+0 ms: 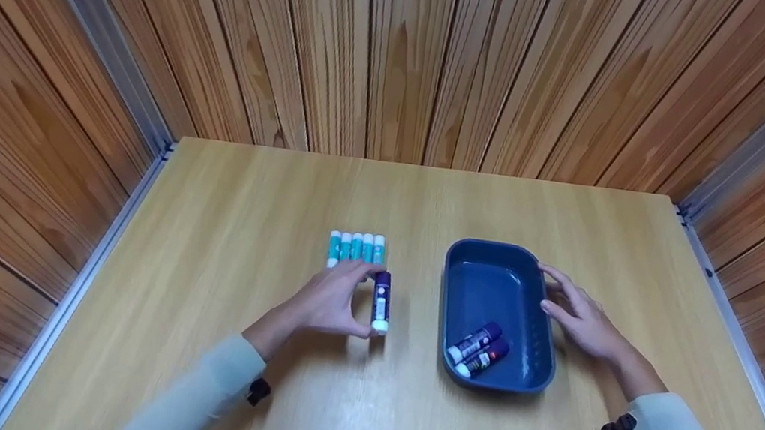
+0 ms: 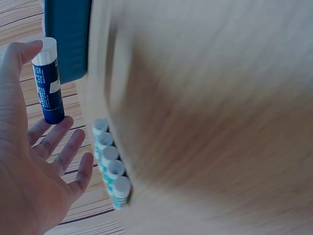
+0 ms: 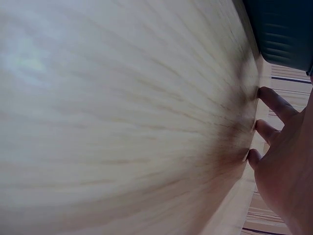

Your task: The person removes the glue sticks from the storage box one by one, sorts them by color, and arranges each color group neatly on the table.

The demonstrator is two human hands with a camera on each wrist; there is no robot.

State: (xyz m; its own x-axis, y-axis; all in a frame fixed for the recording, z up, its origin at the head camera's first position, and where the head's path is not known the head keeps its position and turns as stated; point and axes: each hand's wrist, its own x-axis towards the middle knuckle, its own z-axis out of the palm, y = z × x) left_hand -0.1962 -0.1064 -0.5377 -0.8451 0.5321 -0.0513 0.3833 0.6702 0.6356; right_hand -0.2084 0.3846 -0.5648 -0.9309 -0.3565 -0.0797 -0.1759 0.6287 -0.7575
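My left hand (image 1: 333,300) pinches a dark purple-blue glue stick (image 1: 381,300) by its ends, the thumb on its white end and the fingertips at the dark cap. In the left wrist view the same glue stick (image 2: 48,83) shows its printed label, held above the table. Just beyond this hand is a tight row of several green-and-white sticks (image 1: 356,246), partly covered by the fingers. My right hand (image 1: 583,319) rests at the right side of a blue basket (image 1: 448,293), thumb and index finger at its rim. In the right wrist view, other fingertips (image 3: 255,157) meet the table.
Two more purple-capped glue sticks (image 1: 478,349) lie aslant in the near-left part of the basket. The wooden table (image 1: 239,209) is bordered by metal rails (image 1: 76,283) and wood-panelled walls (image 1: 406,59) at the back and both sides.
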